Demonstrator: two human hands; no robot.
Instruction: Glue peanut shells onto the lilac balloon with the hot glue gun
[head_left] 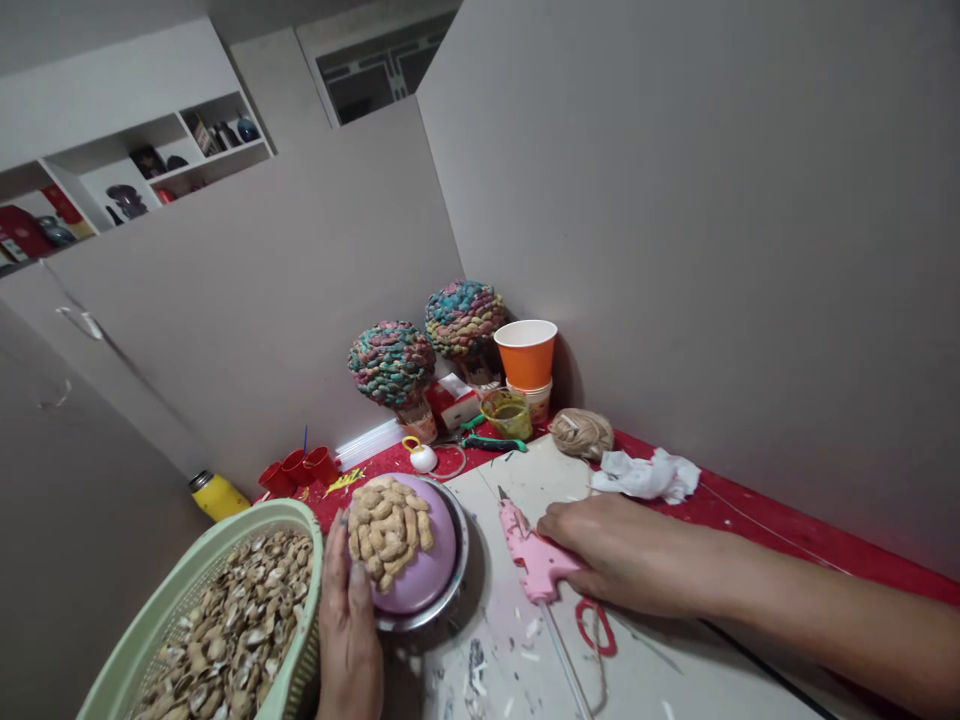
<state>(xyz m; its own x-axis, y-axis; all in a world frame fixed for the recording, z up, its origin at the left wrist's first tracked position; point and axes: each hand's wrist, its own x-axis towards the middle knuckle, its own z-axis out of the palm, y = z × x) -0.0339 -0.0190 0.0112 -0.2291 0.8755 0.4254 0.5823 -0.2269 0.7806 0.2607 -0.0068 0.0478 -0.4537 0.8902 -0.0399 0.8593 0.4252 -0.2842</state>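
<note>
A rounded purple form (437, 520), which looks like a balloon, sits in a metal bowl (466, 545). Peanut shells (388, 530) cover its top and left part. Against its left side lies my left hand (351, 610), fingers stretched out along the shells, with the palm side toward the bowl. My right hand (626, 545) is closed around the handle of a pink hot glue gun (541, 565), which lies over the table board with its nozzle pointing away from me. A glue stick (561, 650) sticks out of its rear end.
A green basket (307, 640) of peanut shells stands at the left. Behind are two colourful shell-covered balls (392, 365), an orange paper cup (526, 355), green-handled pliers (493, 443), twine (582, 433), crumpled tissue (649, 475) and red cups (322, 464). Red-handled scissors (596, 628) lie near the glue gun.
</note>
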